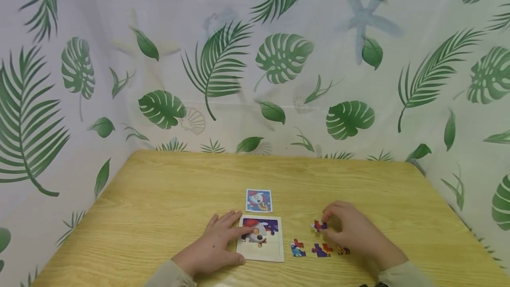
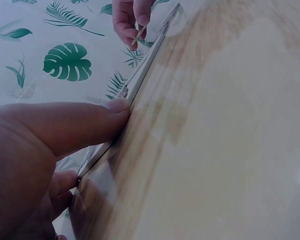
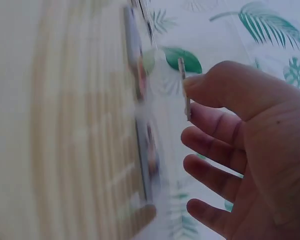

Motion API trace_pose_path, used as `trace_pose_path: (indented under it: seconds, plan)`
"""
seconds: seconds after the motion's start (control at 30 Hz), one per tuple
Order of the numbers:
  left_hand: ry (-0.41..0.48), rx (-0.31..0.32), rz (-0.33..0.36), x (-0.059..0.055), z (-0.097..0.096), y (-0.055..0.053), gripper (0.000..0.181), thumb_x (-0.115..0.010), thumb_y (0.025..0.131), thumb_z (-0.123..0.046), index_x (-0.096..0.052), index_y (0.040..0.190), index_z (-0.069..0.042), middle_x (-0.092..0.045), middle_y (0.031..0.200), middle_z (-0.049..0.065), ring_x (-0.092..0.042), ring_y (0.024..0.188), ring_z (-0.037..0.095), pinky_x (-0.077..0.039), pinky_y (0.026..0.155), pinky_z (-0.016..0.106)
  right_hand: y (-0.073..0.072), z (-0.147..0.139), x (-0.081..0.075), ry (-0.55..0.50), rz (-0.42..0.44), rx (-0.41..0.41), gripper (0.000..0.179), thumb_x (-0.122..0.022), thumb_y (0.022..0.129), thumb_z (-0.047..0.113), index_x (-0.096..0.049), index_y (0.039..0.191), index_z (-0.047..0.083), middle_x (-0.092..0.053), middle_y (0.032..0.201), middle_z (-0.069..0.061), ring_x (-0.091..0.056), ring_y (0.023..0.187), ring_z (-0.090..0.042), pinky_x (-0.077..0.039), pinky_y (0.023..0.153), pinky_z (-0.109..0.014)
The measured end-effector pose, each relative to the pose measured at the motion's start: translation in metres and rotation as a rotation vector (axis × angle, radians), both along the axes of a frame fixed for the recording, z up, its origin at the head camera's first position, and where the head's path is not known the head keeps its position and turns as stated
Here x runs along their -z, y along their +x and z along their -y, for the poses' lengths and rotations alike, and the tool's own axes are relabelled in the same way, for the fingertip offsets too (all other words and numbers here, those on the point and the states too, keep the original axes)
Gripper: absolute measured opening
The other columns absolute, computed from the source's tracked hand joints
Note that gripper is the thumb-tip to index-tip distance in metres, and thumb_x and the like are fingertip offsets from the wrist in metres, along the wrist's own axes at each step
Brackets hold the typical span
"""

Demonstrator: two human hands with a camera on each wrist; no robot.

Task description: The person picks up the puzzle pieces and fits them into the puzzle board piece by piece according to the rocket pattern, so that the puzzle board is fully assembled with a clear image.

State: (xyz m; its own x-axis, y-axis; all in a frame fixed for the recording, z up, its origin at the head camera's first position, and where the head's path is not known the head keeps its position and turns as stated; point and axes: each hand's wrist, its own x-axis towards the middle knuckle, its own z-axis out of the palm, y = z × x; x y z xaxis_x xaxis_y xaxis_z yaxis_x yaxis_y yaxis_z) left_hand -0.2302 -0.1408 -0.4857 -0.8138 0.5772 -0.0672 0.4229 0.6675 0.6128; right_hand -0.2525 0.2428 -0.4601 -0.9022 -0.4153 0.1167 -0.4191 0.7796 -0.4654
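Note:
A square puzzle board [image 1: 268, 254] lies on the table, its upper part filled with pieces that show a white cartoon character in a red hat. My left hand [image 1: 218, 243] rests over the board's left side, fingers mostly straight, one fingertip on the picture and the thumb by the lower edge. Above the loose pieces, my right hand [image 1: 352, 229] pinches a puzzle piece [image 1: 320, 225] between thumb and index finger. The right wrist view shows that piece [image 3: 185, 92] edge-on, the other fingers spread below it. Loose puzzle pieces [image 1: 298, 248] lie right of the board.
Just behind the board lies a small picture card [image 1: 259, 201] with the same character. The wooden table [image 1: 179, 180] reaches back to a leaf-patterned curtain [image 1: 239, 114], which also hangs at the left and right sides.

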Motion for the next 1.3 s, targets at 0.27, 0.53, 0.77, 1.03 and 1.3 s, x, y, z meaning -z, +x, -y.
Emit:
trace_pose_path:
  seconds: [0.27,0.53,0.77,1.03,1.3]
  plan:
    - [-0.001,-0.001,0.003,0.000,0.000,0.000,0.065,-0.074,0.088,-0.041,-0.052,0.148,-0.036,-0.023,0.167,0.006,-0.010,0.154,0.029,0.006,0.120,0.058,0.000,0.037,0.004,0.008,-0.010,-0.007,0.018,-0.081,0.082,0.024,-0.065,0.091,0.027,-0.061,0.113,0.009,-0.057,0.114,-0.021,-0.047,0.103,-0.048]
    - [0.006,0.009,-0.020,0.001,0.001,0.001,0.065,-0.074,0.088,-0.042,-0.052,0.149,-0.035,-0.023,0.166,0.008,-0.011,0.154,0.031,0.004,0.119,0.060,0.003,0.080,0.005,0.018,-0.049,-0.091,0.018,-0.081,0.081,0.024,-0.064,0.088,0.024,-0.060,0.109,0.009,-0.057,0.106,-0.016,-0.050,0.098,-0.045]
    - [0.011,0.010,-0.022,0.000,0.001,0.003,0.065,-0.073,0.088,-0.044,-0.053,0.149,-0.033,-0.022,0.167,0.009,-0.010,0.154,0.031,0.005,0.119,0.059,0.011,0.110,0.000,0.114,-0.014,-0.084,0.019,-0.080,0.082,0.032,-0.065,0.088,0.023,-0.060,0.104,0.009,-0.054,0.091,-0.011,-0.053,0.086,-0.039]
    - [-0.008,-0.002,-0.013,-0.001,0.000,0.000,0.064,-0.074,0.089,-0.044,-0.053,0.148,-0.035,-0.020,0.167,0.007,-0.008,0.154,0.028,0.008,0.120,0.056,0.011,0.114,0.003,0.129,-0.038,-0.055,0.018,-0.080,0.081,0.033,-0.065,0.086,0.024,-0.060,0.105,0.008,-0.054,0.093,-0.012,-0.053,0.088,-0.040]
    - [0.006,-0.017,-0.003,0.002,-0.001,0.001,0.067,-0.075,0.087,-0.044,-0.051,0.149,-0.037,-0.020,0.167,0.008,-0.008,0.154,0.030,0.008,0.119,0.057,0.012,0.112,0.007,0.101,-0.032,-0.062,0.016,-0.080,0.082,0.032,-0.067,0.090,0.024,-0.060,0.109,0.008,-0.057,0.102,-0.015,-0.052,0.095,-0.044]
